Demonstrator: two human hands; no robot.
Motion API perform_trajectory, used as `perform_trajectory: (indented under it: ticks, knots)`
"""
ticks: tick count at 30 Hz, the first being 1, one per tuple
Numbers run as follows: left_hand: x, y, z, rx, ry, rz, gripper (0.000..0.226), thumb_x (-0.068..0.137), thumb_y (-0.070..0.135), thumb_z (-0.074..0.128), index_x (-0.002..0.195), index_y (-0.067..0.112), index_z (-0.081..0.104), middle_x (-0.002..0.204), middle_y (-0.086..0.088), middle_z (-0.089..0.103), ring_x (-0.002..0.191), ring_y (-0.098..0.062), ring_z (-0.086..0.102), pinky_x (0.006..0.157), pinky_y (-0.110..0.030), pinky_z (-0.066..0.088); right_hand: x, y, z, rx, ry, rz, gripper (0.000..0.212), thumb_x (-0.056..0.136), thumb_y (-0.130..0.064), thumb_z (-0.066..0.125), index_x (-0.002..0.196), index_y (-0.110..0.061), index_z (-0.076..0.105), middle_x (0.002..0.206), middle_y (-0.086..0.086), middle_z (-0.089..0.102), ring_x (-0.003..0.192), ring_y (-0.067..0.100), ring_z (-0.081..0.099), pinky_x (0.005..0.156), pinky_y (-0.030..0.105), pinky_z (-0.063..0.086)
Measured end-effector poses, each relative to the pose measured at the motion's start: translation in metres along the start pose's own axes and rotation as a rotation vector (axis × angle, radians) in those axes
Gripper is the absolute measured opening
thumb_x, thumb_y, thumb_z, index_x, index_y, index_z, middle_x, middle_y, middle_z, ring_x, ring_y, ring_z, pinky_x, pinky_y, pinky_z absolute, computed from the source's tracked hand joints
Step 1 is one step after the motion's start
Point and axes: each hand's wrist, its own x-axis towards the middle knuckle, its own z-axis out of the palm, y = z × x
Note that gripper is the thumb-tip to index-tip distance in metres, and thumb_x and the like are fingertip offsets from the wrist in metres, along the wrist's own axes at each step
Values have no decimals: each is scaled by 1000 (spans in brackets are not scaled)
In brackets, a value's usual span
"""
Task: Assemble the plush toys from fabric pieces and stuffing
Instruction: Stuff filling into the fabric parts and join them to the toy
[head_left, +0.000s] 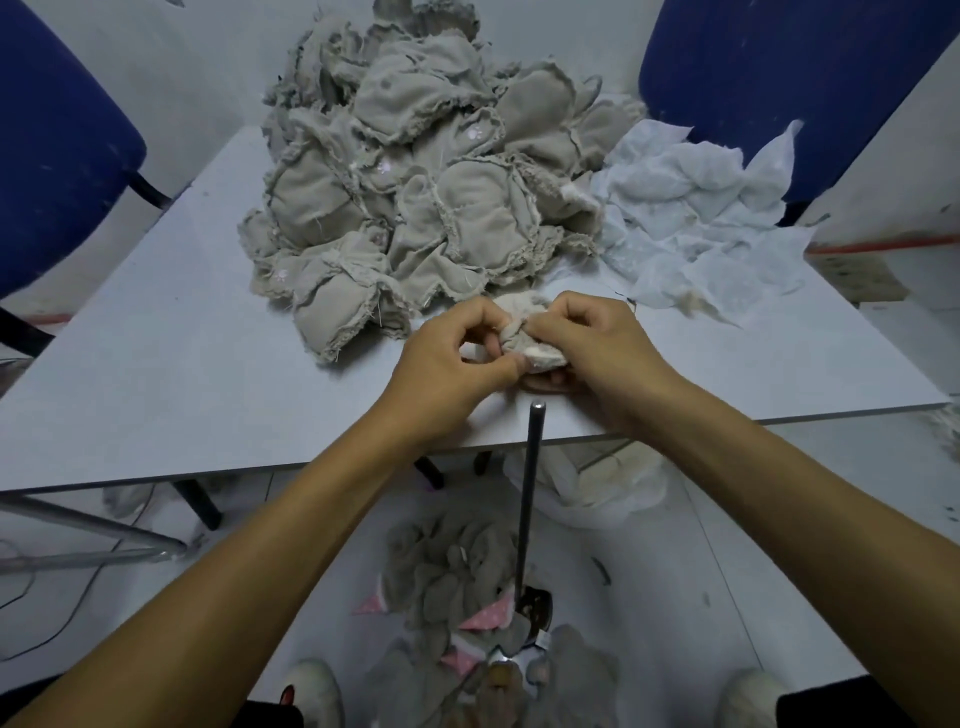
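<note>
Near the front edge of the white table (182, 374), both hands work on one small beige fabric piece (524, 332) with a pale fluffy edge. My left hand (457, 353) pinches its left side, fingers curled. My right hand (597, 343) grips its right side, and its fingers curl underneath. Behind them lies a big heap of beige inside-out fabric pieces (415, 171), some with small paw prints. A thin metal rod (530, 493) stands upright just in front of the table edge, below my hands.
White mesh scraps (701, 218) lie at the back right of the table. Blue chairs stand at the back left (57, 150) and back right (779, 78). On the floor lie grey and pink turned pieces (457, 597) and a bag of white stuffing (602, 483).
</note>
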Motion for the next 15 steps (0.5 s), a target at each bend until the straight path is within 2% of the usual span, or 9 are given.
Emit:
perform_trajectory:
  ticks: [2, 3, 5, 8, 11, 13, 15]
  knots:
    - [1, -2, -8, -168, -8, -73, 16, 80, 3, 72, 86, 12, 61, 83, -11, 57, 77, -25, 59, 71, -41, 56, -2, -6, -9, 124, -243, 102, 12, 88, -16, 70, 77, -14, 66, 86, 13, 69, 79, 23, 68, 65, 34, 60]
    - [2, -3, -10, -235, 0, -109, 17, 83, -4, 70, 86, 9, 61, 83, -14, 57, 73, -22, 60, 64, -34, 57, -4, -7, -13, 99, -311, 110, 7, 85, -20, 71, 83, -15, 68, 92, 11, 70, 86, 21, 68, 71, 35, 60]
    - [3, -4, -11, -318, 43, -180, 16, 86, -11, 65, 86, 5, 61, 81, -17, 57, 65, -20, 62, 57, -25, 56, -7, -4, -15, -32, -345, 46, 16, 82, -22, 76, 92, -14, 67, 97, 12, 70, 91, 20, 69, 77, 34, 59]
    - [3, -3, -4, -366, 100, -248, 12, 86, -9, 66, 83, 2, 61, 68, -14, 63, 55, -17, 65, 53, -24, 55, -13, -2, -12, -138, -251, -72, 17, 84, -16, 79, 96, -13, 67, 93, 10, 73, 86, 18, 72, 73, 30, 60]
    - [3, -2, 1, -343, 189, -254, 19, 86, -4, 67, 72, 8, 63, 58, -6, 66, 53, -16, 65, 54, -25, 55, -15, 0, -10, -233, -203, -134, 21, 83, -14, 79, 101, -10, 68, 89, 6, 75, 84, 20, 73, 75, 38, 63]
    - [5, -3, 1, -283, 183, -215, 20, 87, -2, 67, 73, 12, 65, 63, -4, 67, 61, -17, 65, 61, -28, 55, -15, 2, -7, -241, -119, -152, 20, 83, -15, 79, 99, -7, 68, 88, 13, 75, 84, 29, 74, 75, 42, 62]
    - [3, -3, 0, -277, 103, -179, 15, 90, 0, 66, 80, 11, 66, 70, -3, 66, 67, -18, 62, 64, -30, 52, -15, 5, -3, -188, -29, -127, 21, 84, -17, 79, 94, -3, 67, 87, 22, 72, 83, 35, 74, 76, 47, 62]
